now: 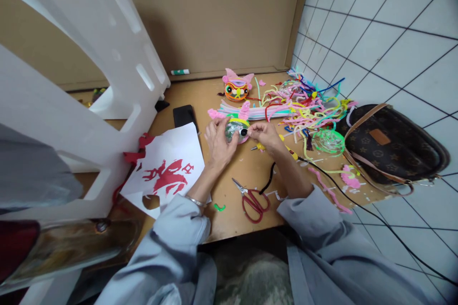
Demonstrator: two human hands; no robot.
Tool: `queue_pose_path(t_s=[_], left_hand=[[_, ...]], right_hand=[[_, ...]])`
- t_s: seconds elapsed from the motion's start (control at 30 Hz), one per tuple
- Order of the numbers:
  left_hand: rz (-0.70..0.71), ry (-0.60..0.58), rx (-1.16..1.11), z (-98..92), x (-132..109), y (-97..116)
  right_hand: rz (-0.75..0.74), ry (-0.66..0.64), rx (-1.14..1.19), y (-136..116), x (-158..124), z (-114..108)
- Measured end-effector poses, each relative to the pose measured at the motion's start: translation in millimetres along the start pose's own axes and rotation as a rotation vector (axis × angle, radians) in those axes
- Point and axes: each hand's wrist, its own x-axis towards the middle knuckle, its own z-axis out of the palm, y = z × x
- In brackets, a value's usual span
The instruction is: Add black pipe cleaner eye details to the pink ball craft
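Observation:
My left hand is wrapped round a clear plastic ball with a yellow-green band and pink pipe-cleaner ears, held just above the brown table. My right hand pinches a small black piece against the ball's right side. A finished orange owl-like craft with pink ears stands farther back. Right behind the hands lies a bundle of pastel pipe cleaners.
A tangle of coloured pipe cleaners covers the right back. Red-handled scissors lie near the front edge. White paper with a red cut-out, a black phone, a brown patterned bag, a green coil and a black cable surround the work spot.

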Motion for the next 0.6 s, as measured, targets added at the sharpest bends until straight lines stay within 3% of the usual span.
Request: queue_pose_path(t_s=[0.6], left_hand=[[-0.002, 0.015, 0.009, 2.0, -0.2, 0.5]], right_hand=[[0.041, 0.055, -0.023, 2.2, 3.3, 5.0]])
